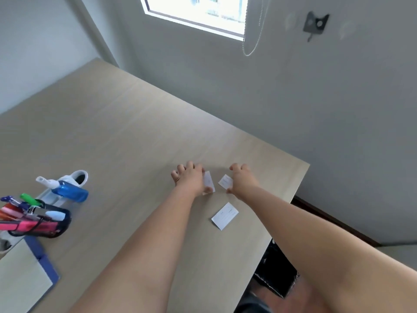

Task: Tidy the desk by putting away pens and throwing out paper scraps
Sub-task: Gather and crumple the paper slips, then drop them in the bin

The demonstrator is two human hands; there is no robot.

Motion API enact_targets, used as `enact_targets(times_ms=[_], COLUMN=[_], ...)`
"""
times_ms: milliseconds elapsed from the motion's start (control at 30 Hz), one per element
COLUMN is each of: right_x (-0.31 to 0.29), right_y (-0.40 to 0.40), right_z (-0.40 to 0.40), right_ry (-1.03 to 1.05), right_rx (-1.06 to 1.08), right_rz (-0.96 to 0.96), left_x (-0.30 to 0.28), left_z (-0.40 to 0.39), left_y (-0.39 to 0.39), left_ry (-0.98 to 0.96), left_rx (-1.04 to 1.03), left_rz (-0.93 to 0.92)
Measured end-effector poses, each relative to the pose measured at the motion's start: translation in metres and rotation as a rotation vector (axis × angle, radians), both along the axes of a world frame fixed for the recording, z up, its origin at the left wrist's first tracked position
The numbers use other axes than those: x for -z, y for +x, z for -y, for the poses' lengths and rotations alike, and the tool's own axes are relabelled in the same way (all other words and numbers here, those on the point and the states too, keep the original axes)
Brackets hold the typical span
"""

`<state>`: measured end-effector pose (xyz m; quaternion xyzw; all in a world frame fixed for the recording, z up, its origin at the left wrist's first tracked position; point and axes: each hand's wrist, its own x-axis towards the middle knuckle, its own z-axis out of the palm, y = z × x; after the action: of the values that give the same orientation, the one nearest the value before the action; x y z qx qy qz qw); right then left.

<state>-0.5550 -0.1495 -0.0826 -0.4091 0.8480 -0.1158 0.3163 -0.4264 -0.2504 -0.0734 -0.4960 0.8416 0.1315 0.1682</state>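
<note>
At about nine o'clock in the head view, a black mesh pen holder (48,224) lies tipped on the pale wood-grain laminate desk (117,132), packed with pink, red, green and purple pens (27,225) and a metal binder clip; no print on them can be read. Just past it, toward ten o'clock, a translucent blue plastic bottle with a white nozzle (67,190) lies on its side against a glossy white shoe-shaped holder (77,176). At seven o'clock a flat blue-edged board with a pale matte face (27,276) rests on the desk.

Near the centre, the left hand (191,179) presses down with fingers spread and curled, its thumb side touching a small white rectangular paper scrap (208,181) that stands slightly lifted off the desk; whether it is pinched or only pushed cannot be told. Just beside it at one o'clock, the right hand (242,179) is clawed over a second small white paper scrap (225,181), thumb at the scrap's near edge, fingers arched and loose. Faint grey lines show on this scrap, too blurred to read.

At five o'clock from the hands, a third, larger white paper slip (225,215) lies flat and apart, with faint illegible marks. At four o'clock, below the desk edge, sits a black bin (277,269).
</note>
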Motion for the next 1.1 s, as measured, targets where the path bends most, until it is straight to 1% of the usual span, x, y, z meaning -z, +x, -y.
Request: enact_targets(times_ms=[67, 133, 233, 267, 333, 367, 433, 500, 567, 767, 833, 1000, 1100], right_x=[0.001, 0.003, 0.005, 0.006, 0.004, 0.002, -0.003, -0.007, -0.008, -0.006, -0.004, -0.001, 0.003], right_y=[-0.001, -0.002, -0.004, -0.005, -0.007, -0.008, -0.010, -0.013, -0.015, -0.025, -0.028, -0.035, -0.033], right_z=[0.001, 0.001, -0.004, -0.006, -0.009, -0.010, -0.012, -0.014, -0.016, -0.035, -0.043, -0.067, -0.075], right_ry=[0.013, 0.011, 0.010, 0.014, 0.031, 0.039, 0.047, 0.049, 0.052, 0.038, 0.023, -0.049, -0.100], right_rx=[0.001, -0.004, -0.058, -0.077, -0.109, -0.127, -0.144, -0.132, -0.107, 0.002, 0.018, 0.088, 0.174], right_rz=[0.009, 0.017, 0.036, 0.048, 0.056, 0.051, 0.044, 0.058, 0.078, 0.087, 0.089, 0.127, 0.172], left_x=[0.000, -0.001, -0.015, -0.023, -0.031, -0.031, -0.023, -0.012, -0.008, -0.008, -0.007, -0.010, -0.010], left_z=[0.001, 0.000, -0.011, -0.019, -0.039, -0.050, -0.068, -0.078, -0.079, -0.079, -0.079, -0.078, -0.078], left_y=[-0.001, 0.001, 0.015, 0.021, 0.030, 0.033, 0.034, 0.030, 0.027, 0.020, 0.015, 0.004, 0.002], left_ry=[0.050, 0.132, 0.390, 0.500, 0.667, 0.703, 0.673, 0.575, 0.509, 0.391, 0.354, 0.304, 0.284], left_rx=[-0.039, -0.069, -0.180, -0.179, -0.081, -0.020, 0.046, 0.070, 0.087, 0.135, 0.142, 0.087, 0.020], left_rz=[-0.026, -0.127, -0.371, -0.400, -0.337, -0.295, -0.257, -0.246, -0.229, -0.212, -0.176, -0.135, -0.121])
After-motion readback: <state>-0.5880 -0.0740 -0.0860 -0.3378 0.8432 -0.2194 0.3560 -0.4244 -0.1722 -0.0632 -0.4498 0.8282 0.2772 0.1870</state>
